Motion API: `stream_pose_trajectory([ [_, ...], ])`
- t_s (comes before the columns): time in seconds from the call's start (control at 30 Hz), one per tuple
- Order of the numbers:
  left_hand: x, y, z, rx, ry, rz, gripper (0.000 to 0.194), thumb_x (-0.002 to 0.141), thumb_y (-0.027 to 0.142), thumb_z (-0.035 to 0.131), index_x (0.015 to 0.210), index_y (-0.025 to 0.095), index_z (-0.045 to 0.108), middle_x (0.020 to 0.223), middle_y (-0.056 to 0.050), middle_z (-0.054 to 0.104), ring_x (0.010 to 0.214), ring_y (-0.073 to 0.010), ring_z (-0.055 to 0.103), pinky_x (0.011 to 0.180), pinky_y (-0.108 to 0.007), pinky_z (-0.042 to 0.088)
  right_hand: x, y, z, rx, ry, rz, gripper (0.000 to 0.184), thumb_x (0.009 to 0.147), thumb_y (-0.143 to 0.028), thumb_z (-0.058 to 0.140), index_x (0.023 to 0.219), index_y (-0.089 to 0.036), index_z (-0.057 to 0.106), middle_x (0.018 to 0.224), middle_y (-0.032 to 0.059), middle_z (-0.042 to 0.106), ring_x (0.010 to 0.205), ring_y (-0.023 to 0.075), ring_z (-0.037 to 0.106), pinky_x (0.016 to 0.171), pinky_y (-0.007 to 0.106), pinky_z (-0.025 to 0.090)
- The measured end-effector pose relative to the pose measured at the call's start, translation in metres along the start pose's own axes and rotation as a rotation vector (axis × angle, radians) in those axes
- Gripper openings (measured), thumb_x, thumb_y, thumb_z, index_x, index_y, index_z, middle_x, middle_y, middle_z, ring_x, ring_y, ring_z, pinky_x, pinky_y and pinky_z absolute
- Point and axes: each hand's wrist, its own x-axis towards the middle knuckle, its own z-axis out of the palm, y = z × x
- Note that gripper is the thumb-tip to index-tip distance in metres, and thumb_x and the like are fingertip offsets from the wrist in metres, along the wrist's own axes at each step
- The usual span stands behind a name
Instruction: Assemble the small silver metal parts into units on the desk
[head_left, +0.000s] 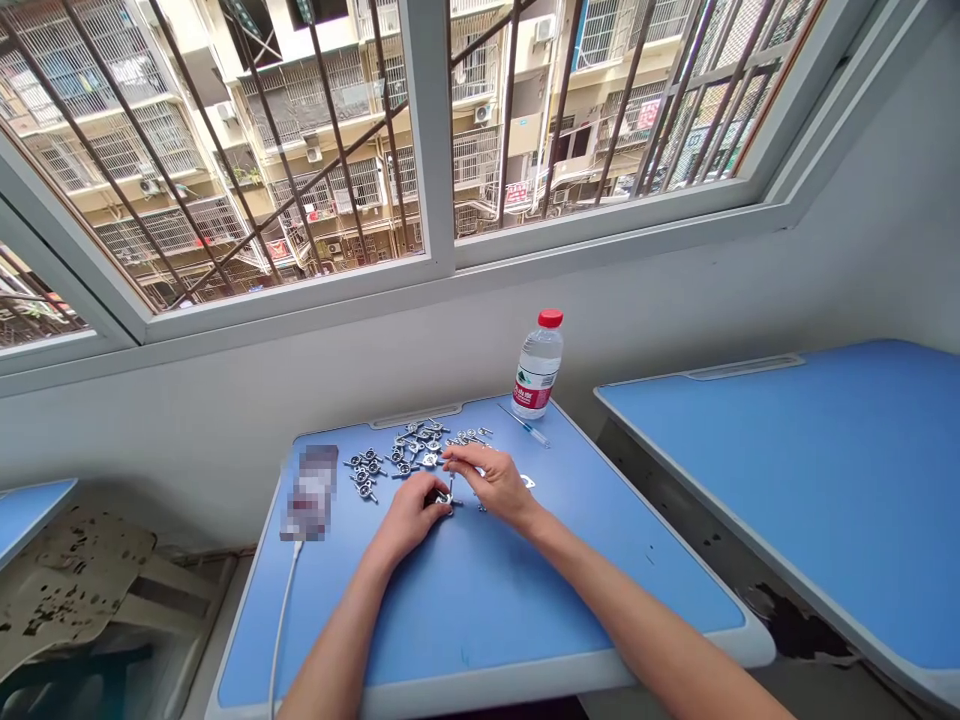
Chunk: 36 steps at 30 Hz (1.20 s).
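Observation:
My left hand (411, 515) rests on the blue table with thumb and fingers closed around a small silvery metal part (450, 503). Just above it, my right hand (495, 485) is closed in a pinch. A thin upright shaft (451, 487) shows between the pinching fingertips and the part; whatever the fingers grip is too small to name. Behind both hands lies a loose pile of similar metal parts (424, 435) with round bodies and short arms. A smaller group of these parts (365, 472) sits to the left. A pale flat piece (528, 482) lies beside my right hand.
A water bottle with a red cap (538, 365) stands at the table's back right corner, with a thin blue-and-clear tool (529, 428) before it. On the left lies a blurred phone-like object (311, 490) with a white cable (281, 620). Another blue table (787, 440) is at right.

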Motion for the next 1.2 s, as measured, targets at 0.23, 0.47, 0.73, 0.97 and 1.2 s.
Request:
stream_pose_trajectory([
  [0.23, -0.0018, 0.0043, -0.0005, -0.004, 0.013, -0.009, 0.015, 0.075, 0.011, 0.062, 0.087, 0.02, 0.061, 0.081, 0.0, 0.056, 0.079, -0.0173, 0.052, 0.073, -0.027, 0.04, 0.0007, -0.0016, 0.0011, -0.013, 0.014, 0.009, 0.017, 0.088, -0.02, 0.054, 0.093, -0.023, 0.07, 0.076, 0.0021, 0.073, 0.072, 0.0184, 0.066, 0.072, 0.032, 0.051],
  [0.47, -0.0023, 0.0039, 0.0005, -0.002, 0.014, -0.008, 0.014, 0.075, 0.011, 0.062, 0.086, 0.02, 0.06, 0.083, -0.001, 0.057, 0.081, -0.0178, 0.052, 0.075, -0.028, 0.04, -0.0002, -0.005, 0.0031, -0.039, 0.036, -0.014, 0.018, 0.088, -0.02, 0.054, 0.091, -0.023, 0.072, 0.076, 0.0024, 0.072, 0.069, 0.0175, 0.065, 0.068, 0.03, 0.051],
  [0.73, -0.0035, 0.0085, -0.0024, -0.054, 0.014, -0.095, 0.023, 0.073, 0.011, 0.064, 0.093, 0.02, 0.055, 0.082, 0.001, 0.056, 0.076, -0.0153, 0.052, 0.07, -0.026, 0.041, -0.0016, 0.0019, 0.0028, -0.049, 0.024, 0.008, 0.02, 0.091, -0.022, 0.051, 0.102, -0.023, 0.068, 0.087, 0.005, 0.074, 0.078, 0.0193, 0.067, 0.074, 0.033, 0.053],
  [0.97, -0.0034, 0.0082, -0.0046, -0.016, 0.027, -0.064, 0.013, 0.075, 0.015, 0.064, 0.083, 0.02, 0.055, 0.078, 0.002, 0.056, 0.074, -0.0153, 0.052, 0.067, -0.025, 0.04, -0.0026, -0.0044, 0.0001, -0.06, -0.013, 0.016, 0.021, 0.091, -0.022, 0.052, 0.105, -0.023, 0.067, 0.086, 0.0047, 0.073, 0.076, 0.0189, 0.066, 0.071, 0.033, 0.053],
  [1.2, -0.0035, 0.0052, -0.002, -0.015, 0.031, -0.042, 0.013, 0.076, 0.014, 0.063, 0.084, 0.02, 0.056, 0.078, 0.002, 0.056, 0.075, -0.0156, 0.052, 0.069, -0.026, 0.04, -0.0012, -0.0018, 0.0028, 0.003, 0.01, 0.036, 0.018, 0.089, -0.021, 0.053, 0.098, -0.024, 0.069, 0.079, 0.0029, 0.073, 0.073, 0.0188, 0.067, 0.072, 0.033, 0.052],
])
